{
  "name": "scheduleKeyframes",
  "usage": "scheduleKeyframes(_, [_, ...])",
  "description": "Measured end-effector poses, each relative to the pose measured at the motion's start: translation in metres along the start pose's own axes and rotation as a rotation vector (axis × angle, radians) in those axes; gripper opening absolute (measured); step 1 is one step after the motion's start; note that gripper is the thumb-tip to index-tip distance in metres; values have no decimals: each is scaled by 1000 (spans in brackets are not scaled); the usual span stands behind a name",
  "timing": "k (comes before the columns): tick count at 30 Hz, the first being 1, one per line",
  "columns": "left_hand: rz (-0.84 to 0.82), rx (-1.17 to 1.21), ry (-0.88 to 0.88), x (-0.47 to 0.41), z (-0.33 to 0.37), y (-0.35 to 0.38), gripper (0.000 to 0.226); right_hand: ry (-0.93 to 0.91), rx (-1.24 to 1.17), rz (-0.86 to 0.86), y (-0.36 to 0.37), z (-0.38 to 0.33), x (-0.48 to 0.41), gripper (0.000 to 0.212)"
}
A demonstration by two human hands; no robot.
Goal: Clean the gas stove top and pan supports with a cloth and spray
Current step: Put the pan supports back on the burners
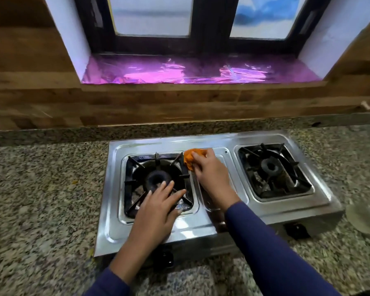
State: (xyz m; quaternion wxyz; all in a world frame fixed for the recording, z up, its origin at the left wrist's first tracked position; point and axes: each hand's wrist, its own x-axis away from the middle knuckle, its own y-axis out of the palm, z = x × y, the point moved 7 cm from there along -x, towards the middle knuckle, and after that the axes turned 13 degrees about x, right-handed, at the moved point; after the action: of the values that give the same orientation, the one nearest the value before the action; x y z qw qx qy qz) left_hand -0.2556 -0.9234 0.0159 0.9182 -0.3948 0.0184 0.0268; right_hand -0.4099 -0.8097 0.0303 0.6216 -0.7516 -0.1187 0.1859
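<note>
Midway through wiping, seemingly. Gripping a bunched orange cloth (189, 158) in the right hand (209, 170), fingers (198, 155) curled round it, pressing it to the stove top (115, 210) just beside the far right corner of the left pan support (130, 167). Steadying with the left hand (158, 207), fingers (166, 189) straight and flat across that support's near side, holding nothing. Left to do, probably: the grimy right pan support (295, 167). Next, likely: drag the cloth along the stove top's middle strip, keeping firm contact and staying clear of the support
</note>
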Motion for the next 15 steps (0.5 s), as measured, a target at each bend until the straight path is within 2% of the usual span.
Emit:
scheduleKeyframes(4, [31,-85,-6,-1,5,1,50,-112,33,-43,-1,-13,-55,33])
scheduleKeyframes(7, [38,-114,-22,-5,10,-3,50,-202,77,-106,-5,-17,-59,29])
scheduleKeyframes(11, [31,-109,-40,-6,11,-5,51,-255,51,-163,-11,2,-23,21])
scheduleKeyframes(15, [31,-113,-47,-6,10,-4,52,-319,-85,-287,-21,21,39,29])
